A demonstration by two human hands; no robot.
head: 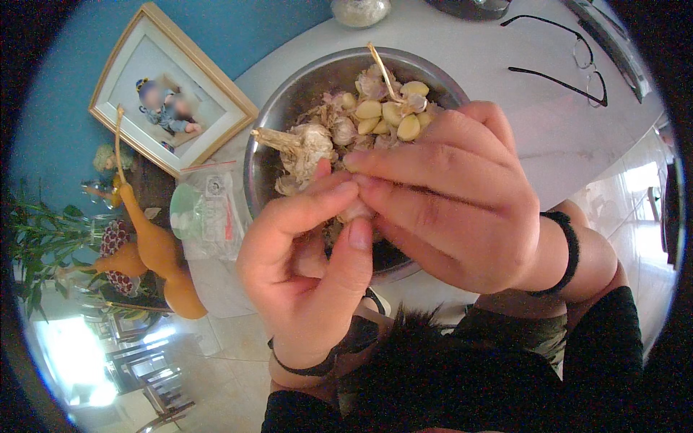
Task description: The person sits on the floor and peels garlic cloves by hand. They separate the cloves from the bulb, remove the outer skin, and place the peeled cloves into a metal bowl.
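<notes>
Over a stainless steel bowl [269, 111], my left hand [308, 243] pinches a garlic clove [357, 210] between thumb and fingers. My right hand [455, 200] meets it from the right, its fingertips pressed together at the clove's upper end; most of the clove is hidden by the fingers. In the bowl lie peeled garlic cloves [391, 113], loose papery skins and a small unpeeled bulb [344, 131]. A whole garlic bulb [308, 143] with a dry stalk rests at the left inside the bowl, just beyond my left fingertips.
The bowl stands on a white table [520, 135]. To the left are a picture frame [216, 97], a clear plastic bag [227, 205], dried gourds [154, 249] and green plants [48, 233]. Eyeglasses [560, 86] lie at the upper right. A silvery rounded object [361, 12] sits at the back.
</notes>
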